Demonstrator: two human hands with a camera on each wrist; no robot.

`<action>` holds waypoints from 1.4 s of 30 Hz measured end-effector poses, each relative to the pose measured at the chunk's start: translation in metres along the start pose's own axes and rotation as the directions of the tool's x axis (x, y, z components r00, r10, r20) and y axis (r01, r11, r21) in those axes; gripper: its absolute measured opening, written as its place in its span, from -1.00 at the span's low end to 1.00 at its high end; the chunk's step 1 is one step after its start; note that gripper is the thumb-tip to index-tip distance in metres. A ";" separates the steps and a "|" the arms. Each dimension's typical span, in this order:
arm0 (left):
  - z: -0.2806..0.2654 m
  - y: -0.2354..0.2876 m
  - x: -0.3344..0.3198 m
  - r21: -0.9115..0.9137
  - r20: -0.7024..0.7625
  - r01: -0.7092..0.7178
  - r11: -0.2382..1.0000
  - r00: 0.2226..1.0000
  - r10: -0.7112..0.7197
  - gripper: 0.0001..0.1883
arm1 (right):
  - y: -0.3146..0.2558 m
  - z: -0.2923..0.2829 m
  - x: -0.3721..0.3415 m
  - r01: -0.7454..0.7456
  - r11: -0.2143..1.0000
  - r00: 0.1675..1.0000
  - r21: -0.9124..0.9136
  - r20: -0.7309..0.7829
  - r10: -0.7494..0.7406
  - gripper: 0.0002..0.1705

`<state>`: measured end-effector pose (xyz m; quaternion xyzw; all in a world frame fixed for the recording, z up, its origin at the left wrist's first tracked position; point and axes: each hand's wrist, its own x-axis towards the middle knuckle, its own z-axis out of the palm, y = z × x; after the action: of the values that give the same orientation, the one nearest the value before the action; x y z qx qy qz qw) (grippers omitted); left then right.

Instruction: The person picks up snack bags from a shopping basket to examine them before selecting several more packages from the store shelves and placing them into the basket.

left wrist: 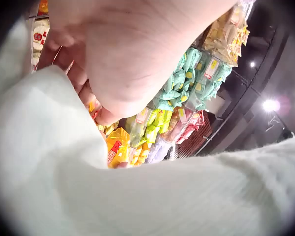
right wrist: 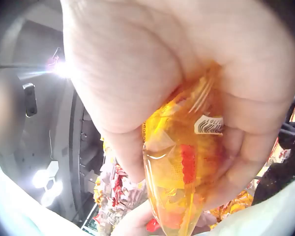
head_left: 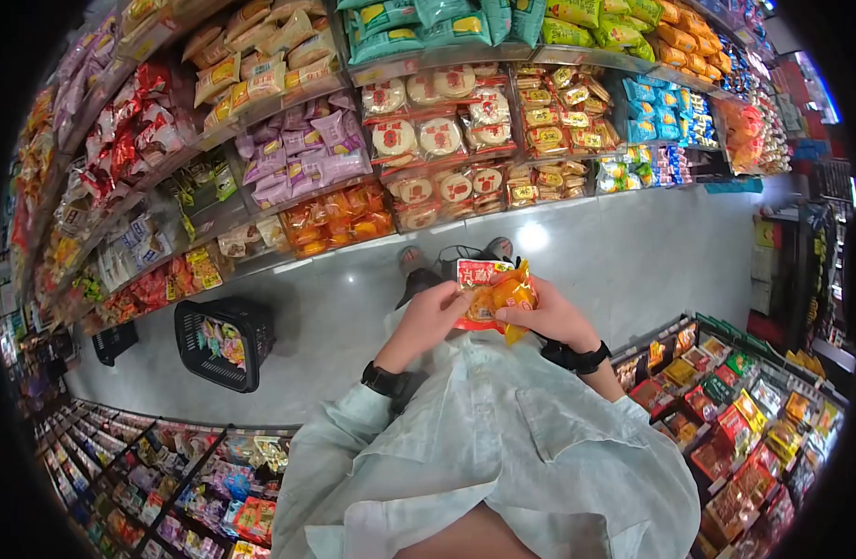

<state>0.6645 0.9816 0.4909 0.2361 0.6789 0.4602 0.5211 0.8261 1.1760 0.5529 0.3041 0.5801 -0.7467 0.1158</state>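
Note:
In front of the body, the right hand [head_left: 551, 319] grips an orange-yellow snack packet [head_left: 518, 296], its thumb across the front. The left hand [head_left: 434, 315] pinches a red and white packet [head_left: 474, 272] that overlaps the orange one on its left side. Seen from the right wrist, the orange packet [right wrist: 179, 167] with a barcode label lies between the thumb and curled fingers of the right hand [right wrist: 187, 64]. In the left wrist view the left hand [left wrist: 123, 54] and a pale sleeve cover much of the scene, with the yellow packet [left wrist: 118, 147] below the fingers.
Shelves of bagged snacks [head_left: 437, 135] run along the far side. A black basket [head_left: 246, 368] holding several small packets stands on the grey floor [head_left: 316, 345] at left. Display racks [head_left: 745, 438] with packets stand at lower right and lower left. Two feet are by the shelf.

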 end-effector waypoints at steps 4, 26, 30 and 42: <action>-0.027 -0.006 -0.010 0.115 0.111 0.004 0.993 0.994 -0.016 -0.64 | 0.007 0.036 -0.010 -0.016 1.000 0.998 -0.011 -0.064 0.015 -0.38; 0.047 -0.028 -0.081 -0.138 0.017 -0.104 0.985 0.994 0.107 -0.76 | 0.040 0.017 -0.061 0.133 0.987 0.988 -0.085 0.089 -0.125 -0.44; 0.084 -0.033 -0.120 -0.149 -0.242 -0.054 0.987 0.970 0.017 -0.74 | 0.066 0.021 -0.064 0.117 0.993 0.980 -0.028 0.168 -0.111 -0.46; 0.121 -0.096 -0.197 -0.205 -0.543 -0.049 0.978 0.836 -0.072 -0.76 | 0.086 0.066 -0.066 0.143 0.982 0.928 -0.125 0.361 -0.089 -0.46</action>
<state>0.8600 0.8250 0.4994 0.0341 0.7484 0.5743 0.3300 0.9026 1.0762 0.5327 0.1204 0.6211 -0.7491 0.1962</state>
